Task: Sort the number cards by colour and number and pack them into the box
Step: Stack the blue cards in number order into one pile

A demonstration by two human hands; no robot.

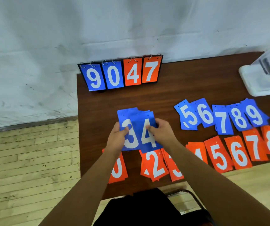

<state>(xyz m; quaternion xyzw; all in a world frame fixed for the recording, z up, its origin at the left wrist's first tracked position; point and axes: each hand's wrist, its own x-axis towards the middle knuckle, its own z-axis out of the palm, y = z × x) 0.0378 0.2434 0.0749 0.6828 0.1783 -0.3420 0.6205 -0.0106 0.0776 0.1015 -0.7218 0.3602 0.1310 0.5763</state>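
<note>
My left hand grips a stack of blue cards with a 3 on top, held above the brown table. My right hand holds blue cards topped by a 4, overlapping the 3 stack. On the table to the right lie blue cards 5 to 9 in a row. Along the front edge runs a row of orange cards, numbers 0 to 9, partly hidden by my arms. A clear plastic box sits at the back right.
A flip scoreboard reading 9 0 4 7 stands at the table's back edge against the wall. A chair frame is under the table's front edge. Wooden floor lies to the left.
</note>
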